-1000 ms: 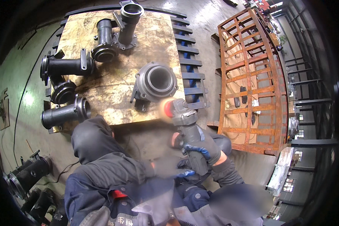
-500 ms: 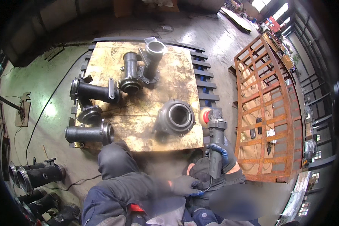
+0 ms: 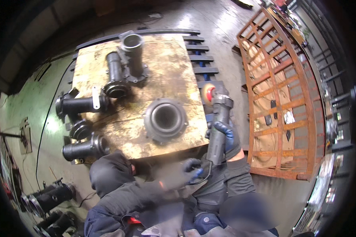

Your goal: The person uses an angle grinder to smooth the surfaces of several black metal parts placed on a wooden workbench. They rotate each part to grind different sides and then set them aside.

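The right hand (image 3: 225,136), in a blue glove, grips the body of an angle grinder (image 3: 217,126), its orange disc (image 3: 207,94) beyond the fingers, just beside the plywood board's (image 3: 174,71) edge. The left hand (image 3: 188,172) is blurred; its grip cannot be told, though it sits by the cable (image 3: 199,179). One-handed, the grinder could kick against the board or flanged pipe fitting (image 3: 165,118), or snag the cable.

flanged pipe (image 3: 164,118) on board (image 3: 174,67), grinder (image 3: 218,122) right
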